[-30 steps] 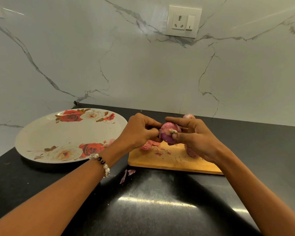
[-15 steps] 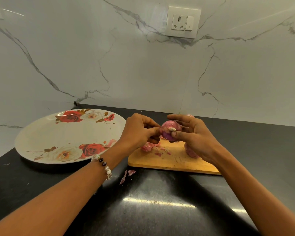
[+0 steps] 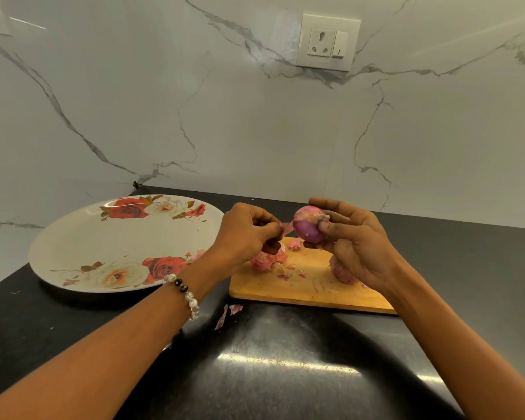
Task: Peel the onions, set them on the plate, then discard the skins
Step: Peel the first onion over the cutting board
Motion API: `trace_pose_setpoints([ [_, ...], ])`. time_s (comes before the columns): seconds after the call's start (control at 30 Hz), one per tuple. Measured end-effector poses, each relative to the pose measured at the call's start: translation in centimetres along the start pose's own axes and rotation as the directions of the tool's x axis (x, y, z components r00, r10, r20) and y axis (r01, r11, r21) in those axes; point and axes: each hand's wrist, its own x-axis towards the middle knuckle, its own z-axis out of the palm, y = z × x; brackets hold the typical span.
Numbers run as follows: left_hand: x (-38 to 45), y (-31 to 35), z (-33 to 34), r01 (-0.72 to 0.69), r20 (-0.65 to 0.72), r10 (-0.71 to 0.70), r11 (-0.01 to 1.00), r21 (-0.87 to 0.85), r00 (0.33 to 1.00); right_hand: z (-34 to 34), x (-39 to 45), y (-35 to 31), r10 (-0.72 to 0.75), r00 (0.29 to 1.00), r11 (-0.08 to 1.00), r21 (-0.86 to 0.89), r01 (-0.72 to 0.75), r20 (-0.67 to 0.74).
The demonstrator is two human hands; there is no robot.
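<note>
Right hand point(image 3: 350, 247) raised above the far edge of the cutting board point(image 3: 309, 291), fingers curled round the onion point(image 3: 308, 227), thumb pressed to its root end: held up and turned toward the other hand, presumably so the loose layer faces the pull. Left hand point(image 3: 247, 234) just beside it, fingertips point(image 3: 275, 230) pinched on a strip of skin point(image 3: 287, 228) that runs across to the onion, seemingly not yet torn free. Kept over the board, likely so falling scraps land on wood rather than on the counter.

Already on the board: a heap of peeled skins point(image 3: 267, 260) near its left edge under the left hand, a few flakes toward the middle, and a second onion point(image 3: 343, 272) near the right side, half hidden behind the right wrist; peeled or not, cannot tell. Two skin scraps point(image 3: 229, 313) fallen on the black counter point(image 3: 270, 374) just off the board's near left corner.

Plate point(image 3: 82, 241) toward the counter's left edge, beside the board and well within reach of the left hand, carrying no onion as yet. Judged early in the task: peeling under way, plating and discarding not begun.
</note>
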Motion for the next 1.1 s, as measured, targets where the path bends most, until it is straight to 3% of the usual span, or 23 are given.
trace_pose_setpoints([
  [0.27,0.0,0.0,0.4,-0.034,0.02,0.031,0.981,0.193,0.999,0.2,-0.1,-0.2,0.056,0.998,0.98,0.193,-0.053,-0.007],
  [0.63,0.1,-0.2,0.0,0.04,0.028,-0.046,0.981,0.19,0.999,0.1,-0.1,-0.9,0.077,0.994,0.939,0.342,-0.047,-0.074],
  [0.83,-0.8,1.5,0.4,0.023,0.119,-0.015,0.997,-0.068,0.993,0.4,-0.1,-0.6,0.076,0.996,0.968,0.241,-0.062,-0.049],
  [0.97,-1.2,1.7,0.8,-0.003,0.134,0.01,0.998,-0.057,0.991,0.9,-0.2,-0.3,0.099,0.994,0.989,0.115,-0.093,-0.045],
  [1.1,-0.9,1.2,0.7,-0.002,0.068,0.007,0.998,-0.07,0.998,1.0,-0.4,-0.4,0.097,0.994,0.988,0.122,-0.09,-0.056],
])
